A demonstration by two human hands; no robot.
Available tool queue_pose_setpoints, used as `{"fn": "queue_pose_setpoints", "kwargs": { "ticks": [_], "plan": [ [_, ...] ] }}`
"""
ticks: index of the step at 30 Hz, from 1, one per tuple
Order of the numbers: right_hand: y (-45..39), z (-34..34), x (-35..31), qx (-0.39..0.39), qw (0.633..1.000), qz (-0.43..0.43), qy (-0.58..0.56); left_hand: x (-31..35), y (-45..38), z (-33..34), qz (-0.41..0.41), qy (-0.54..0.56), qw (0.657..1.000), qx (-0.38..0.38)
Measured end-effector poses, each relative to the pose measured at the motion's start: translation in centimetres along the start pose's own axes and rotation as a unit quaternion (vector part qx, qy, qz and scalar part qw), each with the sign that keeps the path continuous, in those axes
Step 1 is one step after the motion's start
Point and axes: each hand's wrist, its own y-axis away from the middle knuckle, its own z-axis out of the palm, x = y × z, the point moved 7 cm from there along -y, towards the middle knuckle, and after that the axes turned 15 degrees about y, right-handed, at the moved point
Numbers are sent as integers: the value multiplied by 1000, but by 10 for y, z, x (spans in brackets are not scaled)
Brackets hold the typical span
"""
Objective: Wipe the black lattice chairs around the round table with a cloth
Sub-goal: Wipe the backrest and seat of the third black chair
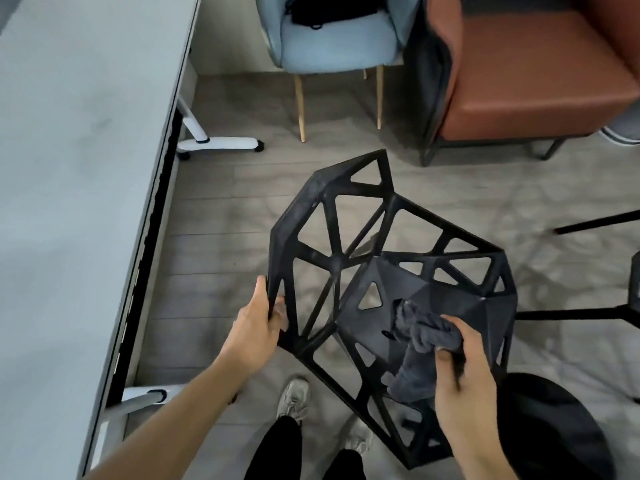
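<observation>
Head view. The black lattice chair (388,271) stands on the wooden floor (214,237), beside a long grey worktop (79,168). The left hand (258,327) is closed around the edge of the chair's backrest. The right hand (464,372) grips a bunched grey cloth (420,344), which lies pressed on the seat. A blue chair (332,46) and a brown armchair (533,81) stand beyond.
</observation>
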Motion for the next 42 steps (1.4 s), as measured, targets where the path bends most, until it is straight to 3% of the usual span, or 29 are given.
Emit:
{"fn": "queue_pose_setpoints", "kwargs": {
  "ticks": [6,8,11,13,17,21,23,25,27,31,34,37,41,42],
  "plan": [
    [-98,1,-61,86,989,-21,-120,21,-58,-16,46,-21,998,-22],
    [-140,-2,-83,132,969,1,-208,29,-72,-18,52,-35,998,-15],
    [-200,9,-122,122,920,23,-372,52,-88,-26,79,-10,996,30],
    [-235,8,-149,134,901,-21,-412,68,-97,-28,119,33,990,71],
    [-259,-13,-203,295,911,-179,-223,76,-108,-29,161,23,971,173],
    [-253,8,-228,348,894,-276,-60,73,-106,-33,195,-18,951,240],
    [-268,36,-224,317,900,-299,17,72,-104,-33,207,-9,945,252],
    [-288,72,-215,236,916,-316,77,72,-102,-33,216,-5,940,264],
    [-297,95,-209,191,924,-324,72,73,-102,-33,226,7,936,271],
    [-283,110,-210,227,929,-292,-21,69,-104,-31,235,0,936,262],
    [-221,145,-240,173,914,-361,-65,67,-106,-33,247,-1,933,263],
    [-156,171,-253,90,882,-461,-33,70,-100,-38,270,11,920,282],
    [-171,157,-249,103,819,-558,84,61,-101,-35,248,14,930,273],
    [-192,151,-250,125,825,-543,99,61,-103,-34,244,6,932,267]
  ]
}}
